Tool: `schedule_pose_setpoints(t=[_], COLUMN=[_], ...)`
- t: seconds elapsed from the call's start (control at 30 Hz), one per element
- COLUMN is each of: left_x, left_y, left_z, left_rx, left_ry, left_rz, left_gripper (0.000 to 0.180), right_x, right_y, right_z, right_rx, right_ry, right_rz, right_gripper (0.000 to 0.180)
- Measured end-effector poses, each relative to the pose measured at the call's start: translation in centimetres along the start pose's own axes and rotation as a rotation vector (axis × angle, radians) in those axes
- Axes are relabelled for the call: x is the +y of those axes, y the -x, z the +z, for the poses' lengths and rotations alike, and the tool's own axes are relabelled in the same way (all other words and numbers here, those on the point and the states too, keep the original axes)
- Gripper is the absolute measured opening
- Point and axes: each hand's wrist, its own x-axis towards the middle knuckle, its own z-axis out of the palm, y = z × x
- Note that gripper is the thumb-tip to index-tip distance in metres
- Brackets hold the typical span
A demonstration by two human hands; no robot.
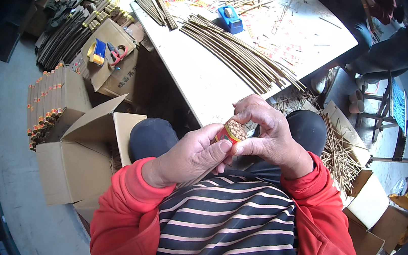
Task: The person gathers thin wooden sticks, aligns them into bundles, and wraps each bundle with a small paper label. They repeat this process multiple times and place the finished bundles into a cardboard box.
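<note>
My left hand is wrapped around a bundle of thin brown sticks, whose round cut ends face up toward me. A red and yellow paper band circles the bundle just below those ends. My right hand grips the band's right side, with the thumb along its lower edge and the fingers curled around the far side. The bundle's lower length runs back under my left wrist and is mostly hidden. On the white table in front lie loose brown sticks and a blue tape dispenser.
An open cardboard box stands at my left, near stacked banded bundles. A carton there bears red-handled scissors and a tape roll. At right are scattered sticks and a blue-seated chair.
</note>
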Motion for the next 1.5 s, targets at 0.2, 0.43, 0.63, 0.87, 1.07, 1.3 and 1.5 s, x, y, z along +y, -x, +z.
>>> schedule_pose_setpoints(t=[0.2, 0.43, 0.63, 0.87, 1.07, 1.3, 1.5], left_x=[4.2, 14.1, 8.7, 4.2, 2.3, 1.7, 1.9], left_y=[0.0, 1.7, -1.3, -3.0, -4.2, -3.9, -3.7], left_z=[-0.3, -5.0, -9.8, -14.1, -16.4, -17.2, -16.7], left_rx=[0.153, 0.142, 0.584, 0.651, 0.658, 0.659, 0.632], left_ry=[-0.079, 0.032, 0.035, -0.014, 0.051, 0.124, 0.196], left_rz=[0.186, 1.003, 0.976, 0.915, 0.848, 0.838, 0.836], left_gripper=[0.05, 0.048, 0.048, 0.049, 0.05, 0.05, 0.041], right_x=[-0.7, 9.3, 19.6, 23.9, 25.9, 27.3, 26.2], right_y=[-4.1, -12.7, -15.6, -20.0, -20.6, -16.0, -15.4], right_z=[-1.1, -7.7, -10.3, -10.0, -9.9, -10.0, -8.8], right_rx=[-0.055, 0.267, 0.253, 0.257, 0.27, 0.528, 0.584], right_ry=[-0.247, -0.021, 0.232, 0.267, 0.196, -0.13, -0.185], right_rz=[0.156, 0.565, 0.815, 1.224, 1.352, 0.976, 1.139], right_gripper=[0.054, 0.031, 0.028, 0.025, 0.027, 0.011, 0.01])
